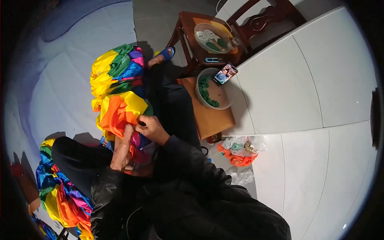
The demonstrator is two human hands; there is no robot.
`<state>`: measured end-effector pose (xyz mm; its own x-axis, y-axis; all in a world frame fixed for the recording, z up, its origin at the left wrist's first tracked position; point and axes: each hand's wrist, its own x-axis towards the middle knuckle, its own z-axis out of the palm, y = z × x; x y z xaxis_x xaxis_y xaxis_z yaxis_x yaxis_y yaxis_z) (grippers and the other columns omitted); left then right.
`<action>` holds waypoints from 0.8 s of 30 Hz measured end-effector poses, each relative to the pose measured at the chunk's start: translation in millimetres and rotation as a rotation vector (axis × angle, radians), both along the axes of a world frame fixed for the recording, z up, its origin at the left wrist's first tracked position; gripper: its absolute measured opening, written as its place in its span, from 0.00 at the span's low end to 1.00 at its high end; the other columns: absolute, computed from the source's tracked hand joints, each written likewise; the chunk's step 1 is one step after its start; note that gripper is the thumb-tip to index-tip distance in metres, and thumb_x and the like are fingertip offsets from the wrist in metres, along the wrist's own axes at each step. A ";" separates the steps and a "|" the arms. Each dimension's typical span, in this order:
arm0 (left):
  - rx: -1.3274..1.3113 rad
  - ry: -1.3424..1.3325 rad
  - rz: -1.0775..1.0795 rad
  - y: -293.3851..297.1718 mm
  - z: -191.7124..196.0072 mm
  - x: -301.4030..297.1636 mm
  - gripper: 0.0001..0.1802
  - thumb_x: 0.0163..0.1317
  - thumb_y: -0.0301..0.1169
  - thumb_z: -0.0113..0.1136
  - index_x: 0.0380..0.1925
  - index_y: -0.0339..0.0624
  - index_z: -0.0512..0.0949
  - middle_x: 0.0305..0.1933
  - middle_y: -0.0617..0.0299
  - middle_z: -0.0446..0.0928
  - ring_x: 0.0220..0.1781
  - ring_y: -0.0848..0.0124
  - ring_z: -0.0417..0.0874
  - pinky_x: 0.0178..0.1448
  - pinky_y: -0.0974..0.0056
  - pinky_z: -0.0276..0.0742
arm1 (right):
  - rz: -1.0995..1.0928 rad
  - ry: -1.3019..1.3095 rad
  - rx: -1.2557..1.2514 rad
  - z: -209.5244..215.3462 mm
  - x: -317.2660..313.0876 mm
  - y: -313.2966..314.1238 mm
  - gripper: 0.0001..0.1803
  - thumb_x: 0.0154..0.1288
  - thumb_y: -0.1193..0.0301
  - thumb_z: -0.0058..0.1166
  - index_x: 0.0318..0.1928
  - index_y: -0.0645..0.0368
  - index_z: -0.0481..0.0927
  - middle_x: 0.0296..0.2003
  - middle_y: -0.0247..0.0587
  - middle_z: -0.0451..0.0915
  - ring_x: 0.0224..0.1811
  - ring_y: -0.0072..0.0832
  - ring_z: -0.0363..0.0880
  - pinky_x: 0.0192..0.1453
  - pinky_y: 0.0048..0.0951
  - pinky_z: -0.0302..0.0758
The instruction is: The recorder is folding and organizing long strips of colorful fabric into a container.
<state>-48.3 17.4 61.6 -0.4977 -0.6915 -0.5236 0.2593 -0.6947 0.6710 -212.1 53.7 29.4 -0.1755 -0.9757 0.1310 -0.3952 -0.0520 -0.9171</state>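
Thin rainbow-coloured fabric lies bunched between my legs, with orange and yellow folds on top. My left hand is closed on the orange part, its fingers partly hidden by the folds. Against the right edge of the same cloth, my right hand is closed in a pinch. Whether a small item sits between those fingertips is too small to make out. More of the gathered fabric, in yellow, green, blue and pink, stretches away beyond my hands.
Another multicoloured fabric heap lies at lower left on a pale sheet. To the right, a brown stool bears a bowl of green pieces with a phone on its rim. Beyond are a wooden chair, a cutter and plastic bags.
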 end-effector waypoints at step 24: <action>-0.343 -0.256 -0.028 1.6 -35.0 6.2 0.24 0.67 0.30 0.61 0.62 0.39 0.71 0.56 0.61 0.76 0.54 0.70 0.77 0.57 0.65 0.73 | -0.022 -0.061 0.072 -14.4 12.1 10.4 0.18 0.65 0.61 0.61 0.36 0.67 0.80 0.29 0.51 0.82 0.32 0.37 0.83 0.38 0.34 0.76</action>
<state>-42.2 19.0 26.7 -0.4026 -0.8352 -0.3747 0.0380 -0.4243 0.9047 -200.0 64.1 14.9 -0.2026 -0.9780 0.0490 -0.3386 0.0230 -0.9406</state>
